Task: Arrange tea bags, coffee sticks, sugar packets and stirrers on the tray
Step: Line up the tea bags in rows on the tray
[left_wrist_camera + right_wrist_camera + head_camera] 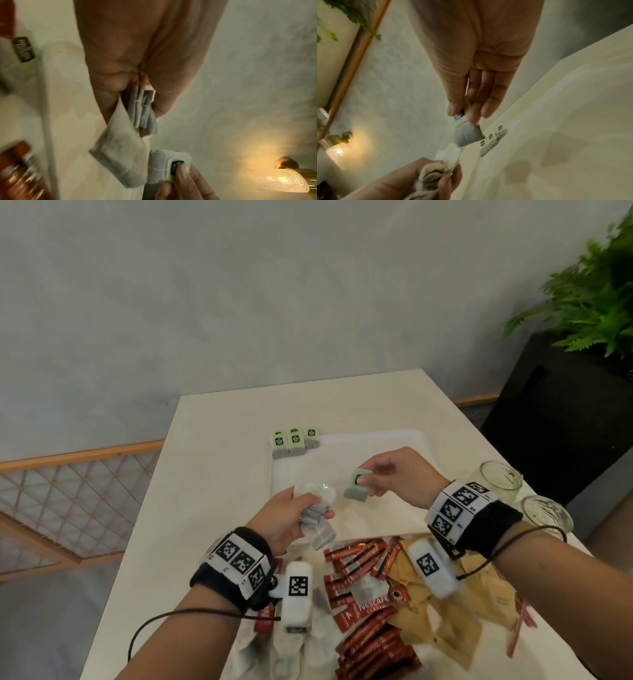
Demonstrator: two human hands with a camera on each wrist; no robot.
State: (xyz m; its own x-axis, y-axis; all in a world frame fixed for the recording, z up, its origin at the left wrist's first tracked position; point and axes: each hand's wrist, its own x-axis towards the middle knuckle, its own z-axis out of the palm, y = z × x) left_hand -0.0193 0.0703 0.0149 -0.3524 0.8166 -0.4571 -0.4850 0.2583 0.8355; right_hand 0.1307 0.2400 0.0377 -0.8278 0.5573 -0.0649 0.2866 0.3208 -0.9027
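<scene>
My left hand [301, 510] grips a bunch of grey tea bags [317, 523] with a clear wrapper, above the near edge of the white tray [394, 440]. In the left wrist view the tea bags [140, 111] hang from the curled fingers. My right hand [380, 479] pinches a single tea bag [358, 487] by its green tag, just right of the left hand, over the tray. The right wrist view shows that tea bag [467, 134] dangling from thumb and fingertips. Three tea bags [294, 441] with green tags lie in a row at the tray's far left corner.
Red coffee sticks [363, 556] and a torn Nescafe pack [373, 604] lie near the table's front. Tan sugar packets [445, 621] lie to their right. Two glasses [503, 477] stand at the right edge. A plant [589, 292] on a black stand sits beyond the table.
</scene>
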